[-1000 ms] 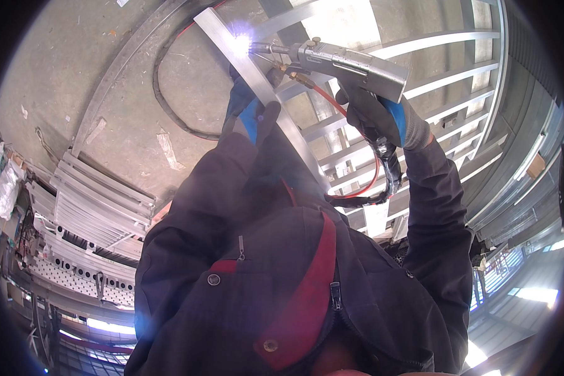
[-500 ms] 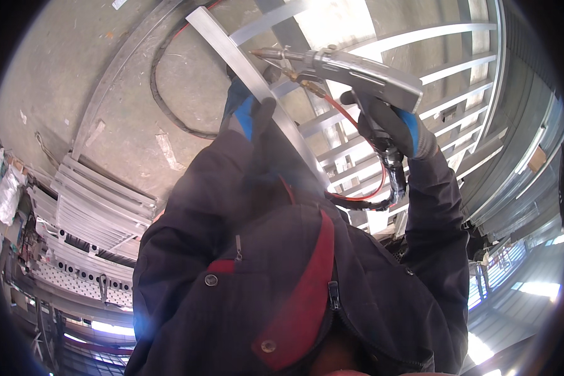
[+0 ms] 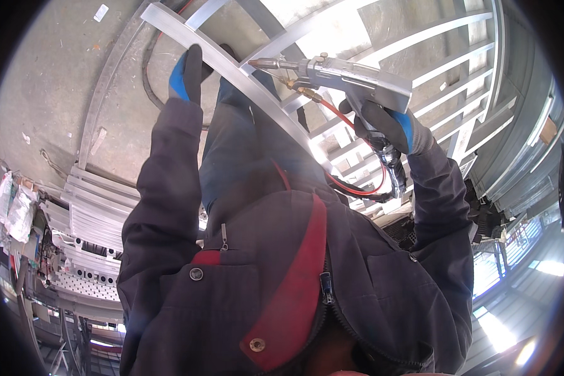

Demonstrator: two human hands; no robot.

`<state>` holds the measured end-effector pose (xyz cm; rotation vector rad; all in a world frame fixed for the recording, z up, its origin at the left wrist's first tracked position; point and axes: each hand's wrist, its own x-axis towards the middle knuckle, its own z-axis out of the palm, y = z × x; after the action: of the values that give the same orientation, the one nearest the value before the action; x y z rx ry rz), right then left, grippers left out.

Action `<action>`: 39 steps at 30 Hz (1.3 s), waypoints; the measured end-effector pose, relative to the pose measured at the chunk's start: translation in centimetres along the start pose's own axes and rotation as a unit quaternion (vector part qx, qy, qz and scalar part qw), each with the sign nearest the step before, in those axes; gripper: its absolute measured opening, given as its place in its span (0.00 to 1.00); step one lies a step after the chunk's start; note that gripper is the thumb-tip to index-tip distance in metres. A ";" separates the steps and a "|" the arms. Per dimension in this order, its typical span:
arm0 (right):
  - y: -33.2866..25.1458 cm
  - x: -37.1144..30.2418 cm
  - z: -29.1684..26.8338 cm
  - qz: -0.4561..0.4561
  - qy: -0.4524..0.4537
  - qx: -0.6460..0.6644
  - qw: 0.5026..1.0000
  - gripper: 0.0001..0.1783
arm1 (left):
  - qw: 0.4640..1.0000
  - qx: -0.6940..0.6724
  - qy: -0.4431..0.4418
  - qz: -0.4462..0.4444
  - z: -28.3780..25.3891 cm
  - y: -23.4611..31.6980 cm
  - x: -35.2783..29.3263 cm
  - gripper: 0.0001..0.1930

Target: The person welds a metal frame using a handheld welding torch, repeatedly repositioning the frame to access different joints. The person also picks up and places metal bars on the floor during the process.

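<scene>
In my right hand [image 3: 385, 122], gloved in grey and blue, is a silver welding gun [image 3: 357, 78], gripped by its handle. Its copper-coloured nozzle points left, with the tip close to where a crossbar meets the long side rail of a pale metal frame [image 3: 266, 97]. I cannot tell whether the tip touches the metal. A thin red hose and a thick black-wrapped cable [image 3: 391, 169] hang from the gun. My left hand [image 3: 191, 75], in a matching glove, is closed on the side rail near its far left end; its underside fingers are partly hidden.
Slatted crossbars of the frame spread to the right. Stacked metal profiles [image 3: 100, 197] lie at the left, near white plastic bags [image 3: 22, 213]. A dark cable [image 3: 147, 81] runs over the concrete floor [image 3: 122, 135]. My legs [image 3: 232, 144] are beneath the rail.
My left hand has moved away and left along the side rail. The frame sits slightly lower and further left in view. The welding gun stays in my right hand, its tip now nearer the crossbar joint.
</scene>
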<state>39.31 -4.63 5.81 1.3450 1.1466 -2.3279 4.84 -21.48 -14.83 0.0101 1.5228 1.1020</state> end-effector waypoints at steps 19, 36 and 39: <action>1.0 1.9 0.6 -0.081 -0.003 -0.106 0.991 0.23 | 0.998 0.050 0.014 0.020 2.8 3.0 -1.7 0.35; 1.9 3.4 -0.9 -0.104 -0.019 -0.135 0.985 0.23 | 0.997 0.064 0.021 0.022 2.6 2.9 -1.6 0.39; 1.7 3.5 -1.0 -0.086 -0.016 -0.142 0.986 0.22 | 0.998 0.059 0.012 0.023 2.4 2.7 -1.5 0.37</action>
<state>38.90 -4.40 1.82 1.1427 1.5706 -2.1794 5.63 -19.36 -11.62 0.1139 1.6150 1.0514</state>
